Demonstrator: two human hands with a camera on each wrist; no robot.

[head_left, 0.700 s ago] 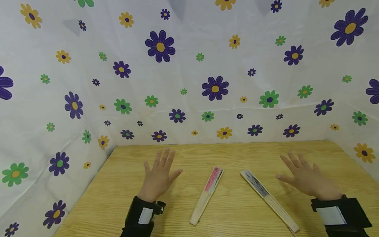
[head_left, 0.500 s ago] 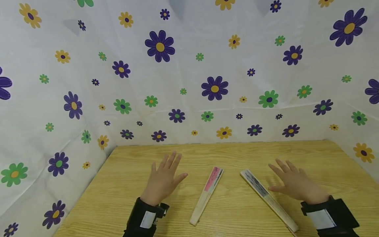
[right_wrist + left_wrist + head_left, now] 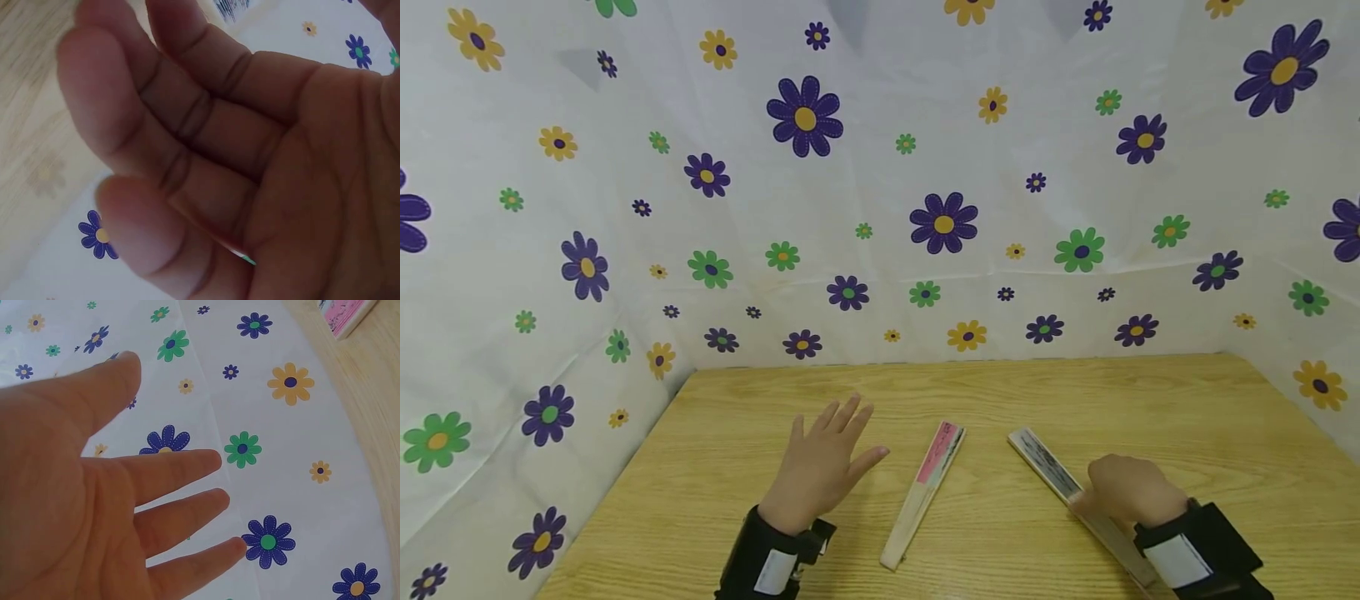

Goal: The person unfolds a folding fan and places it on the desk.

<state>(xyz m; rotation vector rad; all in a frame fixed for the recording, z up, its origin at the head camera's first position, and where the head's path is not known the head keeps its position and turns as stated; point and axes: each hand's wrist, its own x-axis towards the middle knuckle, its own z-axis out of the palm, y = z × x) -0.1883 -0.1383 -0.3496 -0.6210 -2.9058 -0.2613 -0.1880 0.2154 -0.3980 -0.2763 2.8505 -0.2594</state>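
Note:
Two folded fans lie apart on the wooden table in the head view. One fan (image 3: 917,504) has a pink printed upper part, which also peeks in at the top right of the left wrist view. The other fan (image 3: 1047,462) carries a black-and-white print and slants toward the right. My left hand (image 3: 820,475) hovers left of the pink fan with fingers spread, holding nothing. My right hand (image 3: 1135,487) is over the middle of the black-and-white fan, overlapping its lower half. In the right wrist view its fingers (image 3: 94,87) are loosely bent and the palm is bare.
A white cloth (image 3: 865,183) printed with purple, yellow and green flowers stands behind the table (image 3: 970,533) and along both sides. Each wrist wears a black band (image 3: 1198,550) with a white patch.
My right hand has moved left and down onto the black-and-white fan, its fingers going from spread to bent. My left hand has drifted right and nearer, toward the pink fan. Both fans stay put.

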